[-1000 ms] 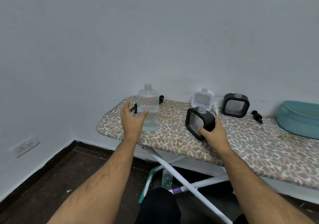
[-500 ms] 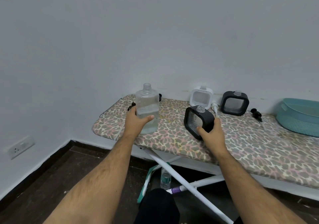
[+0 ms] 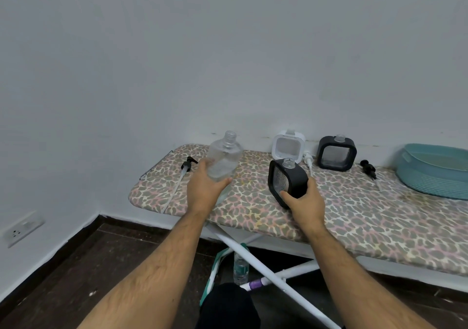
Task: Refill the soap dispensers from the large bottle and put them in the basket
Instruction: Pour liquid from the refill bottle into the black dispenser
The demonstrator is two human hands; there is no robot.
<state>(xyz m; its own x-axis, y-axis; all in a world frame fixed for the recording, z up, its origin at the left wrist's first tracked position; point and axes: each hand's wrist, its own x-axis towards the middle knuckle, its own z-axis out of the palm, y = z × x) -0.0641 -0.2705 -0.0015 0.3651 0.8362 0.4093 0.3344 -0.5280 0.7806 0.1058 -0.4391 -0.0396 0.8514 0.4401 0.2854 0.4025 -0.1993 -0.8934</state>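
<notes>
A: The left hand (image 3: 205, 189) was wrapped around the large bottle (image 3: 224, 159), tipped, its open neck leaning right, above the fingers.

B: And the right hand (image 3: 305, 202) clamped the black dispenser (image 3: 287, 180), tilted, its narrow mouth just above the fingers.

A: Small target, that. A fast pour could have splashed onto the ironing board (image 3: 354, 217).

B: The basket (image 3: 435, 174) sat well right of those fingers, with no dispenser inside.

head camera, facing down-forward, near ironing board (image 3: 354, 217)
</notes>
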